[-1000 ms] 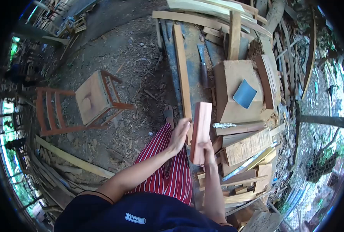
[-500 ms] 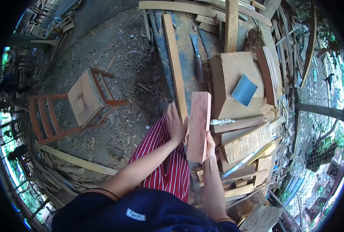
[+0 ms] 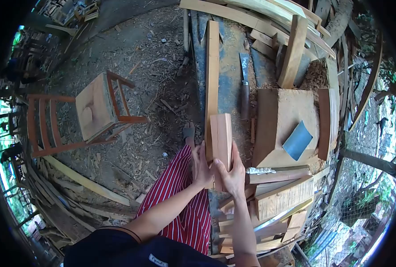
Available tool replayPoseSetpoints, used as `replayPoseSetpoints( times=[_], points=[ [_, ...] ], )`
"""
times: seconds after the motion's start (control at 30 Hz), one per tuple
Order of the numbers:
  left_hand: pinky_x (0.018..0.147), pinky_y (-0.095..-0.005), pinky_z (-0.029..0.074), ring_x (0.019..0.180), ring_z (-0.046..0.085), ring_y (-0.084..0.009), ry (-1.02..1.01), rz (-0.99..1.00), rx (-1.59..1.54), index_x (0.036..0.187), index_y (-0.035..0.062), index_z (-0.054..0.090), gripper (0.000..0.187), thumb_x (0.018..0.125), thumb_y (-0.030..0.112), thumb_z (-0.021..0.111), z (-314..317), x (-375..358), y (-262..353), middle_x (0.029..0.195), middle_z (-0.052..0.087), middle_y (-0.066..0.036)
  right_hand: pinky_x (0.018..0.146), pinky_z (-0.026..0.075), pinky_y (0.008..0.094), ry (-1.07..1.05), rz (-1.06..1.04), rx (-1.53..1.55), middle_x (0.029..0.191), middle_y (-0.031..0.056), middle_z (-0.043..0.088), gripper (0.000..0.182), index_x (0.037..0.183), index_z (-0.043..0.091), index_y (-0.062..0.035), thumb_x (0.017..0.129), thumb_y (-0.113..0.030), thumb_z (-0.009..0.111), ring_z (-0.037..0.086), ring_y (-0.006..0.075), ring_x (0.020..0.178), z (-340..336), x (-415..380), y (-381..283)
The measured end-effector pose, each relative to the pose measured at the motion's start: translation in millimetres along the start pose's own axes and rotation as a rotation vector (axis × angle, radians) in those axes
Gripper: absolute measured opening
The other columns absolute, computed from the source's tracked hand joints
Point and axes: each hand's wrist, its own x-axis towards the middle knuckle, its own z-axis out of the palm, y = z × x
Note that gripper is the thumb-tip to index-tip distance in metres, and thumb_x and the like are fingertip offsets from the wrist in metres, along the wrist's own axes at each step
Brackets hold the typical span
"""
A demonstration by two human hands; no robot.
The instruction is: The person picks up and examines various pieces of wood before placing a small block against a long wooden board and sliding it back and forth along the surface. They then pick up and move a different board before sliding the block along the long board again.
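Head view gives me both hands from above. My right hand (image 3: pixel 231 175) has its grip closed around a pale wooden block (image 3: pixel 221 133), thumb on the near face and fingers along the right side. The block is held over the near end of a long wooden strip (image 3: pixel 212 66) lying on the blue desk (image 3: pixel 230 84). My left hand (image 3: pixel 201 167) is close by on the block's left, fingers extended; I cannot tell whether its grip bears on the block or the strip.

I judge the step in hand to be steadying and placing the block by hand. The next move, I'd say, calls for a firm right grip and left fingers kept from being pinched against the strip.

As for writing, a small label (image 3: pixel 158 260) on the dark shirt (image 3: pixel 117 249) shows upside down, apparently "yody", partly cropped. I can read no other lettering.
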Motion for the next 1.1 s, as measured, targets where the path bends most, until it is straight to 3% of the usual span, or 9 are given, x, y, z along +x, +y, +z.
replayPoseSetpoints(
  times=[0.1, 0.17, 0.2, 0.33, 0.47, 0.77, 0.87, 0.93, 1.1],
  points=[
    [0.104, -0.0491, 0.04, 0.123, 0.045, -0.0444, -0.146, -0.329, -0.087, 0.15, -0.0006, 0.017, 0.081, 0.091, 0.029, 0.063, -21, -4, 3, 0.129, 0.042, -0.027, 0.096, 0.049, 0.044, 0.018, 0.01, 0.056, 0.129, 0.0283, 0.056, 0.086, 0.149, 0.032, -0.0008, 0.084, -0.041, 0.071, 0.059, 0.0387, 0.117, 7, 12, -5],
    [0.096, -0.0481, 0.047, 0.118, 0.052, -0.0444, -0.155, -0.253, -0.08, 0.15, 0.0015, 0.02, 0.078, 0.09, 0.023, 0.065, -28, -10, -10, 0.136, 0.04, -0.028, 0.096, 0.049, 0.0431, 0.081, -0.004, 0.11, 0.128, 0.0288, 0.057, 0.085, 0.148, 0.032, 0.0011, 0.085, -0.039, 0.07, 0.06, 0.038, 0.116, 8, 13, -9],
    [0.089, -0.0472, 0.051, 0.113, 0.058, -0.043, -0.083, -0.015, 0.032, 0.149, 0.0009, 0.02, 0.071, 0.093, 0.019, 0.061, -27, -12, -16, 0.136, 0.045, -0.03, 0.096, 0.049, 0.0431, 0.079, 0.0, 0.108, 0.128, 0.0288, 0.057, 0.085, 0.148, 0.032, 0.0011, 0.085, -0.039, 0.07, 0.06, 0.038, 0.116, 7, 12, -10],
    [0.081, -0.0448, 0.052, 0.101, 0.063, -0.0458, -0.24, -0.305, -0.426, 0.135, -0.0048, 0.029, 0.049, 0.1, 0.02, 0.053, -31, -28, 0, 0.107, 0.064, -0.03, 0.099, 0.046, 0.0374, 0.067, 0.092, 0.233, 0.135, 0.0227, 0.055, 0.08, 0.15, 0.029, -0.0015, 0.088, -0.029, 0.07, 0.058, 0.0275, 0.119, 4, 1, -9],
    [0.077, -0.0465, 0.051, 0.101, 0.062, -0.0472, -0.242, -0.379, -0.449, 0.121, -0.0032, 0.036, 0.037, 0.101, 0.022, 0.053, -19, -21, 2, 0.106, 0.063, -0.031, 0.099, 0.046, 0.0371, 0.097, 0.112, 0.307, 0.135, 0.0221, 0.054, 0.08, 0.15, 0.028, 0.0002, 0.088, -0.029, 0.07, 0.057, 0.027, 0.12, 1, -5, -8],
    [0.087, -0.0437, 0.049, 0.112, 0.06, -0.0434, -0.264, -0.37, -0.581, 0.129, -0.0027, 0.033, 0.049, 0.103, 0.036, 0.048, 16, 6, 20, 0.113, 0.062, -0.03, 0.101, 0.045, 0.0374, 0.155, 0.115, 0.379, 0.137, 0.0217, 0.052, 0.081, 0.151, 0.026, -0.0012, 0.09, -0.03, 0.07, 0.054, 0.0265, 0.123, -8, -11, -7],
    [0.088, -0.046, 0.048, 0.117, 0.056, -0.045, -0.339, -0.45, -0.453, 0.137, -0.0036, 0.028, 0.057, 0.101, 0.035, 0.05, 11, 16, 28, 0.125, 0.055, -0.032, 0.103, 0.042, 0.0371, 0.162, 0.109, 0.368, 0.139, 0.022, 0.05, 0.081, 0.151, 0.026, -0.0004, 0.09, -0.03, 0.069, 0.052, 0.0266, 0.126, -12, -13, -8],
    [0.088, -0.0447, 0.047, 0.114, 0.054, -0.0454, -0.162, -0.149, -0.154, 0.145, -0.0056, 0.021, 0.07, 0.098, 0.034, 0.055, 10, 21, 27, 0.128, 0.048, -0.031, 0.104, 0.042, 0.037, 0.164, 0.134, 0.387, 0.139, 0.0222, 0.05, 0.08, 0.151, 0.026, -0.0002, 0.09, -0.03, 0.069, 0.052, 0.0267, 0.126, -15, -15, -10],
    [0.089, -0.0414, 0.041, 0.103, 0.046, -0.0341, -0.229, 0.02, 0.324, 0.147, -0.0091, 0.024, 0.08, 0.089, 0.027, 0.065, -1, 41, 31, 0.115, 0.045, -0.019, 0.104, 0.041, 0.0367, 0.163, 0.147, 0.384, 0.138, 0.0231, 0.051, 0.08, 0.151, 0.026, 0.0005, 0.09, -0.029, 0.069, 0.052, 0.0272, 0.125, -11, -16, 5]
  ],
)
